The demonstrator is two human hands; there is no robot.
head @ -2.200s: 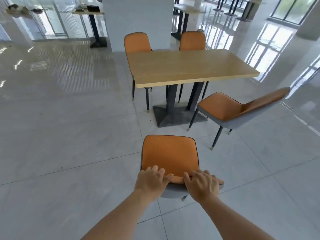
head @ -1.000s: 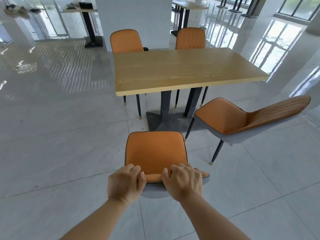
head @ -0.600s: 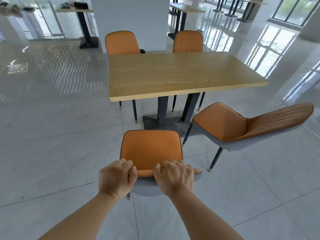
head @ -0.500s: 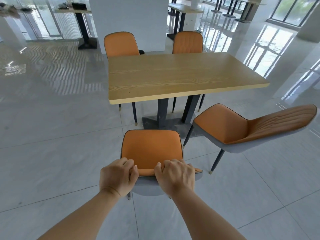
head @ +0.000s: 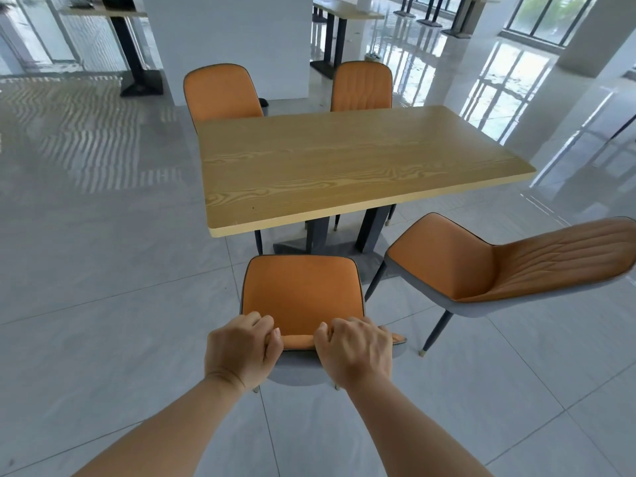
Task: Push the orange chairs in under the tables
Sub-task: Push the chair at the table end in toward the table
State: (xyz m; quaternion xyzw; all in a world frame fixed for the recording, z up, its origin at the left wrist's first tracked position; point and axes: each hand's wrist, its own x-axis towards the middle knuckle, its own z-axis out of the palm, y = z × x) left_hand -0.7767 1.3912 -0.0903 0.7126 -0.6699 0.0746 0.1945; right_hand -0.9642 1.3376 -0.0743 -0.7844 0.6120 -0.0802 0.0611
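Observation:
An orange chair with a grey shell stands directly below me, its seat facing the wooden table. My left hand and my right hand both grip the top edge of its backrest. The seat's front edge lies just short of the table's near edge. A second orange chair stands pulled out to the right, turned at an angle to the table. Two more orange chairs sit at the table's far side, their seats hidden under the top.
The table rests on dark legs and a grey base plate. A white pillar rises behind the far chairs. Other tables stand further back. Glossy grey floor tiles stretch to the left.
The chair in my hands has slid forward toward the table, and I have followed it. The table and the angled chair now appear closer and larger.

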